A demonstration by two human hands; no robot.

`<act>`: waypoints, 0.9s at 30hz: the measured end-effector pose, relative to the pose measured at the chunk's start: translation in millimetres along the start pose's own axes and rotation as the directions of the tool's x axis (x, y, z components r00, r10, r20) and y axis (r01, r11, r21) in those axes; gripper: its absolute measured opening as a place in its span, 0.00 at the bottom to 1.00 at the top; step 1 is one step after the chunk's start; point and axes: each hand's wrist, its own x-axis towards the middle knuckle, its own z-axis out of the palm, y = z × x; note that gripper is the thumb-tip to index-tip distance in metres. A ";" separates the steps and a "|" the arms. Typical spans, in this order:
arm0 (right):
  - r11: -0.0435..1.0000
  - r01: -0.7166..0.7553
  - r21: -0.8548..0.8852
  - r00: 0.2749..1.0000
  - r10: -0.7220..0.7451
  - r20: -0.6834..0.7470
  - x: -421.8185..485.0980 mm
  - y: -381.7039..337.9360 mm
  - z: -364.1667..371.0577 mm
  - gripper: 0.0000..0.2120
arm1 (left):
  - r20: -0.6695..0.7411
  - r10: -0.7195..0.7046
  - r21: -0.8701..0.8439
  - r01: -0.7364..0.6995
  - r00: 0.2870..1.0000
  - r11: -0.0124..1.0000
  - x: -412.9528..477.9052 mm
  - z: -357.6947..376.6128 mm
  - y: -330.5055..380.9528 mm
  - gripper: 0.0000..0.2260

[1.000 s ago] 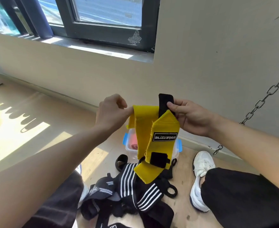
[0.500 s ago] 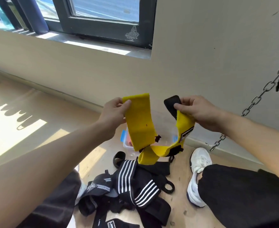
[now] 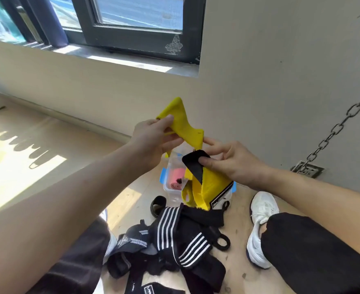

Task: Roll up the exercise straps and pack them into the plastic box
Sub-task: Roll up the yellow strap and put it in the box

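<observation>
Two hands share one yellow strap (image 3: 186, 127), held in the air well above the floor (image 3: 132, 200). The left hand (image 3: 153, 139) pinches the plain end, with its fingers (image 3: 166, 120) closed on the cloth and a free corner standing up above them. The right hand (image 3: 232, 164) grips the other end, its thumb pressed flat on the black tab (image 3: 193, 164), and the rest of the length hangs in a loose twisted loop below those fingers. Half a second ago the two ends were held apart at about the same height, with the strap sagging in a plain U between them. Now the right hand has dropped and closed in, so its forefinger sits just beside the cloth under the left fingers, and the left end has tipped upward. This reads as sorting the ends and taking out the twist; no turn of the roll has been started yet. The next step probably calls for choosing one end as the core and drawing the length flat, since a twist left in would likely make a lumpy roll. The plastic box (image 3: 169, 166) stands open on the floor directly below the right fingers, partly hidden by the hanging loop, with a pink roll (image 3: 177, 181) already inside. Nearer than the box, below both hands, the black striped straps (image 3: 185, 236) lie in an unrolled heap, so most of the packing remains.
</observation>
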 end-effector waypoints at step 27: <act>0.865 -0.225 0.448 0.966 0.257 -0.011 -8.5 22.0 -29.8 0.17 | 0.105 -0.348 0.776 0.142 0.932 0.615 4.3 -41.7 -27.6 0.30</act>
